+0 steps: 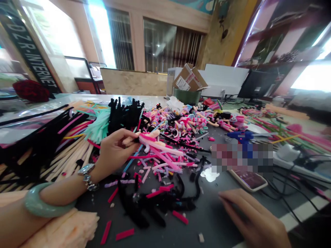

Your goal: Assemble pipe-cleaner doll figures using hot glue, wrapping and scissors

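Note:
A small bundle of pink and peach pipe cleaners [155, 140], which looks like part of a doll figure, is pinched between the thumb and fingers of my left hand [117, 148]. It is held above a heap of cut pipe-cleaner pieces [168, 165]. My right hand [254, 215] hovers low over the grey table at the lower right, slightly blurred. Its fingers are stretched out, and nothing shows in them. The nearest thing to it is a phone [249, 181], partly covered by a pixelated patch. Black curved pipe cleaners [152, 206] lie between my hands.
Black [51, 137], mint [99, 122] and peach [68, 155] pipe-cleaner bundles lie on the left. Finished-looking small dolls [191, 119] are piled behind. A blue glue gun [241, 136] rests at right, near dark cables [289, 175]. A cardboard box [190, 81] stands at the back.

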`<state>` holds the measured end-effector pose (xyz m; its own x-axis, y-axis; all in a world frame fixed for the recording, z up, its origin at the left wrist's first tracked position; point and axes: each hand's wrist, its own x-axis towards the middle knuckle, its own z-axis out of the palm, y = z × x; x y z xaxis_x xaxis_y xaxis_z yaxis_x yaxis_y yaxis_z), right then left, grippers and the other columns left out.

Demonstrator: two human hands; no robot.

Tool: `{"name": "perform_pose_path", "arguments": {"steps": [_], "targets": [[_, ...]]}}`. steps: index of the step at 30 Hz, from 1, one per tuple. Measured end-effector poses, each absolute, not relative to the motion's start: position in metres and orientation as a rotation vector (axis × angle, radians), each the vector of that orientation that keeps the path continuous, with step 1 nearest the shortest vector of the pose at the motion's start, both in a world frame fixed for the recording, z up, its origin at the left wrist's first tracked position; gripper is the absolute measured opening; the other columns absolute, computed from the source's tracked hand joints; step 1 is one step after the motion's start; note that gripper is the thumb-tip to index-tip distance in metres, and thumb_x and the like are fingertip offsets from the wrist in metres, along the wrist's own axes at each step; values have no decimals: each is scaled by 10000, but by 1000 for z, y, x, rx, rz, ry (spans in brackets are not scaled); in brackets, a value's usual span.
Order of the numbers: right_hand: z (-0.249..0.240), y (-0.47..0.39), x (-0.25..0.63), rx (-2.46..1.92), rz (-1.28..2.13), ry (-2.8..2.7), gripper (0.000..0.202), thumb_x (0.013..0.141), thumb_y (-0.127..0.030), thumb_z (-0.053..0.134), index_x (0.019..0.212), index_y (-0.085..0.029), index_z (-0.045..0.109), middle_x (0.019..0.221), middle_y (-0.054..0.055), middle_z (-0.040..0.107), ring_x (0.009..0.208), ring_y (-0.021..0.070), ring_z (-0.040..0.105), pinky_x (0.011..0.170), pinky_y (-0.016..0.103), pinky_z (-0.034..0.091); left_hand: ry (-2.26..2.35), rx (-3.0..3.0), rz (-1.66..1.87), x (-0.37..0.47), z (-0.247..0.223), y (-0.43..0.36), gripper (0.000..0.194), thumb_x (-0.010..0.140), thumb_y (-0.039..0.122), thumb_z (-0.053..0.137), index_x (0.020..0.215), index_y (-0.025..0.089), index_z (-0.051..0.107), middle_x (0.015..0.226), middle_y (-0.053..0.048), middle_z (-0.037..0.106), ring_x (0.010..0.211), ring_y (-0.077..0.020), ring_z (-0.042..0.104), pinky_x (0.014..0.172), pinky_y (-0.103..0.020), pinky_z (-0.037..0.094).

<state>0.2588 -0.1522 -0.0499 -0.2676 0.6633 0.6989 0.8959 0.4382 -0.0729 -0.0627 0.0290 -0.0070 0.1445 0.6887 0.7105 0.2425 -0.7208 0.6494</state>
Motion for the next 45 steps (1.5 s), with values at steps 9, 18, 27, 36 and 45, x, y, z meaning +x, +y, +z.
{"name": "perform_pose_path", "arguments": {"steps": [9, 18, 27, 36, 45], "targets": [[-47, -148, 248, -1149, -523, -2105, 174, 861, -156, 567, 1019, -196, 627, 905, 47, 681, 804, 146, 667, 765, 230, 527, 972, 2082, 1637, -69, -13, 39, 201, 682, 239, 731, 836, 149, 639, 580, 52, 484, 533, -65, 464, 553, -185, 438], [10, -100, 202, -1218, -468, -2325, 183, 914, -232, 512, 1026, -190, 651, 937, 72, 673, 867, 173, 621, 756, 302, 515, 949, 2109, 1701, -70, -14, 42, 180, 682, 234, 724, 825, 155, 650, 582, 48, 477, 535, -65, 425, 544, -184, 415], [18, -47, 172, -1618, -233, -2542, 145, 862, -184, 558, 832, -181, 699, 865, 94, 674, 775, 180, 633, 657, 252, 465, 916, 2322, 1739, -73, -5, 31, 135, 711, 136, 654, 842, 167, 647, 637, 22, 562, 609, -95, 530, 575, -199, 418], [25, -55, 197, -1551, -50, -2268, 175, 907, -262, 480, 824, -190, 616, 764, 20, 671, 688, 147, 609, 636, 241, 425, 678, 2682, 1821, -72, 1, 23, 102, 776, 94, 602, 834, 173, 627, 733, -2, 580, 663, -89, 563, 606, -182, 445], [28, -86, 178, -1197, -496, -1960, 83, 885, -203, 530, 860, -197, 609, 754, -4, 672, 695, 116, 624, 678, 214, 440, 444, 3016, 1656, -71, 2, 9, 151, 813, 80, 574, 921, 185, 590, 769, -2, 547, 606, -58, 515, 554, -150, 406]]}}
